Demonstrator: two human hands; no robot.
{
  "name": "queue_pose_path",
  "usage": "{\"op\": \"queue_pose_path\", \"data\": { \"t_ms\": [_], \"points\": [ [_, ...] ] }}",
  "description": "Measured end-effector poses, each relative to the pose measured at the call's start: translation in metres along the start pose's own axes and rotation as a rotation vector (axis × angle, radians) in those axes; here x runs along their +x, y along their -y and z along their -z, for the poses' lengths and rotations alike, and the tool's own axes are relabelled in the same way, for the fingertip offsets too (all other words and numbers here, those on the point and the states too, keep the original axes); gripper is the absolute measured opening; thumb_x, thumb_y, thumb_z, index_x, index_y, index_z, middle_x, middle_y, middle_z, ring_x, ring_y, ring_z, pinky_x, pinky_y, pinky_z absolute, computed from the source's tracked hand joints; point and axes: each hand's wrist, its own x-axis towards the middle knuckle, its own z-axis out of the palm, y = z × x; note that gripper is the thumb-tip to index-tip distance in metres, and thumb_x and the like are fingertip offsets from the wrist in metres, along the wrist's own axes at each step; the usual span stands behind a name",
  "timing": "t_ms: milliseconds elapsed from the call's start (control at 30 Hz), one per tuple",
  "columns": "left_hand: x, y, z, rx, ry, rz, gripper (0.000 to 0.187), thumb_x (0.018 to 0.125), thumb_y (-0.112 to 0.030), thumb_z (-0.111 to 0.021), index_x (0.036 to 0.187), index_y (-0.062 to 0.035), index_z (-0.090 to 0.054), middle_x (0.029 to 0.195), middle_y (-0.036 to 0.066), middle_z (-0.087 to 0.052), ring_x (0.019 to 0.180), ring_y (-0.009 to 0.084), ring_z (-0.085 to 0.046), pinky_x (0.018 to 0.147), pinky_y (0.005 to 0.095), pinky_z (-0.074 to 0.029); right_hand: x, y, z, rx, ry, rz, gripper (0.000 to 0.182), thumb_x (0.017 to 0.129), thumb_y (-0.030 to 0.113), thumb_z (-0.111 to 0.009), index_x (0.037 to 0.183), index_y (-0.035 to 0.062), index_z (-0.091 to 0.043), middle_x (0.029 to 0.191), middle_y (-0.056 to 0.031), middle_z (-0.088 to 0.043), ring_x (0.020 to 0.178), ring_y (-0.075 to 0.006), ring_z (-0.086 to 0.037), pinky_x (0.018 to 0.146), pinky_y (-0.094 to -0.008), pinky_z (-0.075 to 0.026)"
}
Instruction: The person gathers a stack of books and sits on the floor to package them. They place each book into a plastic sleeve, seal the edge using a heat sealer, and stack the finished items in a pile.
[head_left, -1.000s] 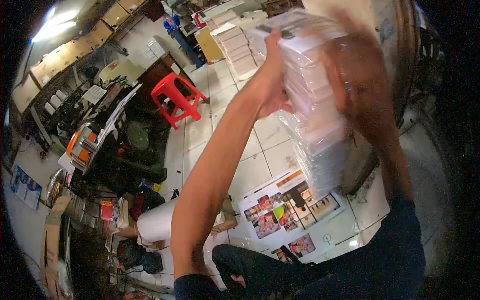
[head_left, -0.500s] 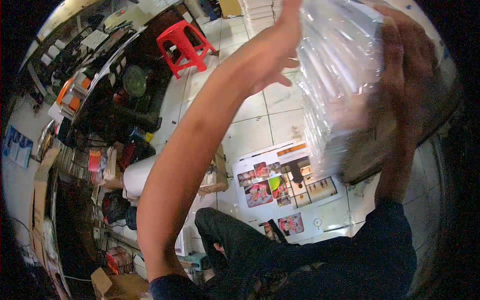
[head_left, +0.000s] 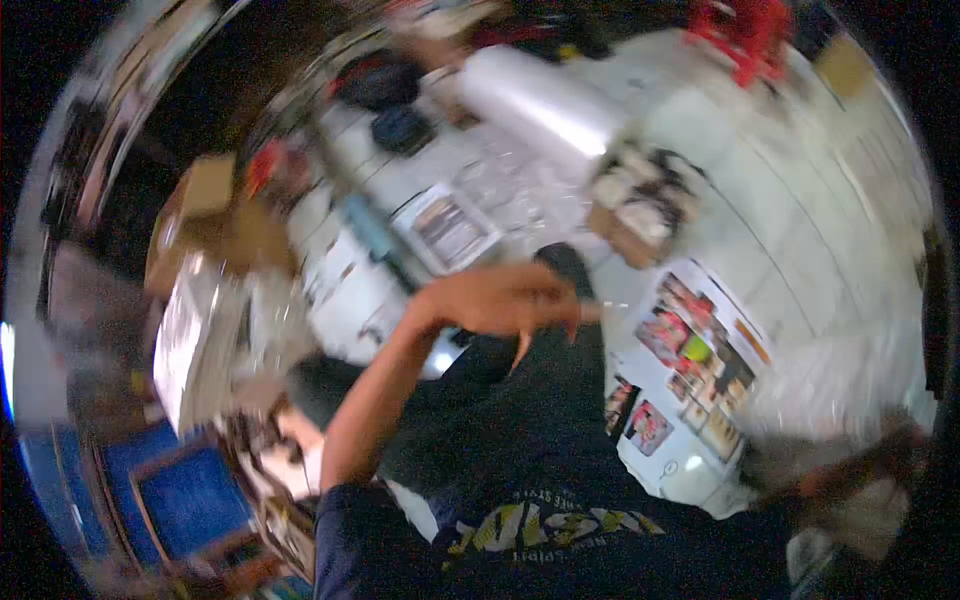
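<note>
My left hand (head_left: 510, 303) is over my dark-clothed leg, blurred, its fingers loosely bent and apart. No object shows clearly in it. At the right edge, my right hand (head_left: 895, 450) grips the near side of a clear plastic-wrapped bundle (head_left: 825, 385); both are smeared by motion, and the fingertips are hard to make out. Between the hands, a large white sheet printed with colour photos (head_left: 715, 345) lies on the tiled floor, its right part behind the bundle.
A white plastic roll (head_left: 540, 105) lies at the top, near a small box-like stack (head_left: 645, 205). A printed page (head_left: 447, 228), a cardboard box (head_left: 220, 225) and a plastic-covered stack (head_left: 205, 340) are leftward. A red stool (head_left: 740, 40) stands at the back right.
My view has swung left. My left hand has come away from beside the bundle to over my leg. The bundle, with my right hand, now appears lower and farther right.
</note>
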Motion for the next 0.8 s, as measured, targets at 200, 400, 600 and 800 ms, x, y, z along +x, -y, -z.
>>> {"op": "queue_pose_path", "data": {
  "t_ms": [200,400,600,800],
  "points": [
    [-0.108,0.107,-0.119,-0.043,-0.337,0.391,0.044,0.095,-0.043,-0.052,0.106,-0.0024,-0.064,0.095,0.012,-0.067,0.091,0.0221,-0.062,0.084,0.0343,-0.049,-0.001,0.234,0.023,1.579,0.762,-0.400,0.020,0.093,0.001,-0.048,0.103,-0.0044,-0.064,0.094,-0.0129,-0.066,0.084,-0.0226,-0.063,0.080,-0.0310,-0.048],
    [-0.276,0.181,-0.172,-0.230,-1.684,0.079,0.033,0.093,-0.031,-0.058,0.111,-0.0034,-0.062,0.101,0.006,-0.065,0.093,0.0131,-0.059,0.084,0.0286,-0.047,0.137,0.381,0.166,2.336,0.676,0.258,0.011,0.075,0.004,-0.070,0.085,0.0058,-0.066,0.076,-0.0081,-0.064,0.071,-0.0251,-0.062,0.064,-0.0354,-0.048],
    [-0.384,0.107,-0.192,0.088,-2.523,-0.298,0.041,0.093,-0.030,-0.050,0.113,0.0045,-0.060,0.109,0.012,-0.065,0.100,0.0227,-0.061,0.098,0.0363,-0.043,0.238,0.383,0.106,2.716,0.319,-0.200,0.062,0.092,0.056,-0.037,0.109,0.0009,-0.060,0.108,-0.0148,-0.063,0.096,-0.0300,-0.061,0.086,-0.0411,-0.047],
    [-0.396,0.003,-0.214,0.896,-2.224,-0.762,0.039,0.092,-0.029,-0.050,0.110,0.0037,-0.062,0.107,0.013,-0.065,0.099,0.0224,-0.062,0.096,0.0360,-0.044,0.291,0.295,0.033,2.122,-0.411,-0.282,0.052,0.091,0.047,-0.041,0.110,0.0013,-0.060,0.110,-0.0141,-0.063,0.099,-0.0286,-0.060,0.088,-0.0395,-0.046]
  ]
}}
